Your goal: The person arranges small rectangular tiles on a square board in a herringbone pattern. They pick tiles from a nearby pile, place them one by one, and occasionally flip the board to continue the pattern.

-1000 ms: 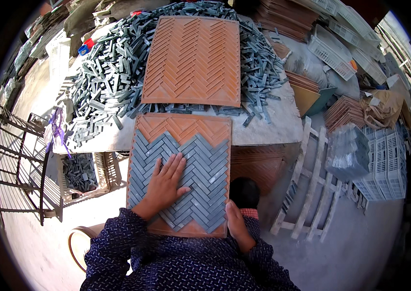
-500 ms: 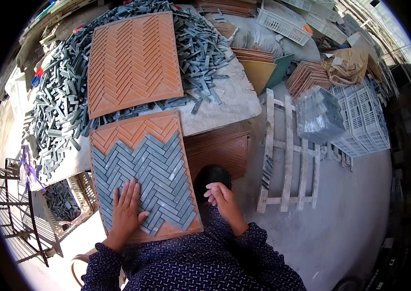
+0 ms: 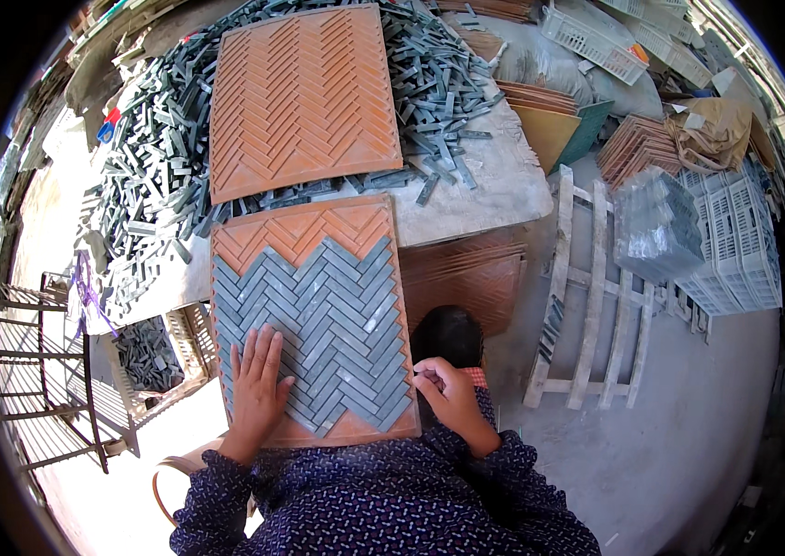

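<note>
An orange herringbone mould (image 3: 309,230) lies in front of me, its near edge against my patterned top. Grey strip tiles (image 3: 327,320) fill most of its slots in a zigzag; a band at the far end and a strip at the near end show bare orange. My left hand (image 3: 261,385) rests flat on the tiles at the lower left, its fingers stretched out. At the mould's right edge, my right hand (image 3: 451,397) has its fingers curled together, touching or almost touching the rim. Whatever is in those fingers, if anything, is hidden.
Beyond lies a second orange mould (image 3: 304,97) on a heap of loose grey tiles (image 3: 156,157) on the table (image 3: 494,190). Close to my right hand is another person's head (image 3: 448,335). A wooden pallet (image 3: 587,306) and white crates (image 3: 735,246) stand right, a metal rack (image 3: 50,371) left.
My right hand has come in to the mould's right edge, fingers still curled. My left hand stays flat on the tiles. The whole view has shifted, so the scene sits further right.
</note>
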`<act>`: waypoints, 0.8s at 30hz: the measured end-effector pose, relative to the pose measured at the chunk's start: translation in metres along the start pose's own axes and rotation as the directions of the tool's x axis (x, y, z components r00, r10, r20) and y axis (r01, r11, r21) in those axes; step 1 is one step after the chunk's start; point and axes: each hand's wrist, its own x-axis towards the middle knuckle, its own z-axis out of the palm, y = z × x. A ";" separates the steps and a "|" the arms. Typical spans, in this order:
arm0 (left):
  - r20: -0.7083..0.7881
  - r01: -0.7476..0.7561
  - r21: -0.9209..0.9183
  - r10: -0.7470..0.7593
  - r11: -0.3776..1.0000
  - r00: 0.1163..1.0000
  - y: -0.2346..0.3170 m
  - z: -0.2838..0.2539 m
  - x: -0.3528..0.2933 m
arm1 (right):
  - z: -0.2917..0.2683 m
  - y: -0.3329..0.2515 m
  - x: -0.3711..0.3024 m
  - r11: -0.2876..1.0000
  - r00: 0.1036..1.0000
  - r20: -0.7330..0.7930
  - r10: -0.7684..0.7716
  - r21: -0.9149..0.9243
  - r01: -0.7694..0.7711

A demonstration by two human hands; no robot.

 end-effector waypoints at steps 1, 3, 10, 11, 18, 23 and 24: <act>0.017 0.050 0.085 -0.051 0.995 0.999 0.002 -0.002 -0.002 | 0.001 0.000 -0.001 1.000 1.000 0.010 0.010 0.004 -0.010; -0.015 0.077 0.038 -0.076 0.996 0.997 0.005 0.001 -0.001 | 0.002 0.000 0.001 0.999 1.000 0.010 0.026 0.017 -0.027; -0.016 0.052 -0.033 -0.053 0.998 0.998 -0.002 -0.001 -0.007 | 0.001 -0.009 0.001 0.999 0.999 -0.025 0.020 0.050 -0.019; -0.034 0.052 0.042 -0.050 0.998 0.998 -0.001 -0.001 -0.007 | 0.000 -0.008 0.000 1.000 1.000 -0.030 0.004 0.004 -0.003; -0.027 0.111 0.029 -0.110 0.993 0.994 -0.004 0.001 -0.011 | 0.013 -0.027 -0.018 0.924 0.974 -0.076 -0.212 -0.341 0.175; -0.218 0.074 -0.248 -0.130 0.966 0.967 -0.021 -0.002 -0.037 | 0.016 -0.020 -0.025 0.872 0.947 -0.102 -0.306 -0.429 0.236; -0.232 0.069 -0.213 -0.119 0.975 0.965 -0.022 -0.005 -0.045 | 0.017 -0.019 -0.027 0.892 0.954 -0.103 -0.281 -0.396 0.220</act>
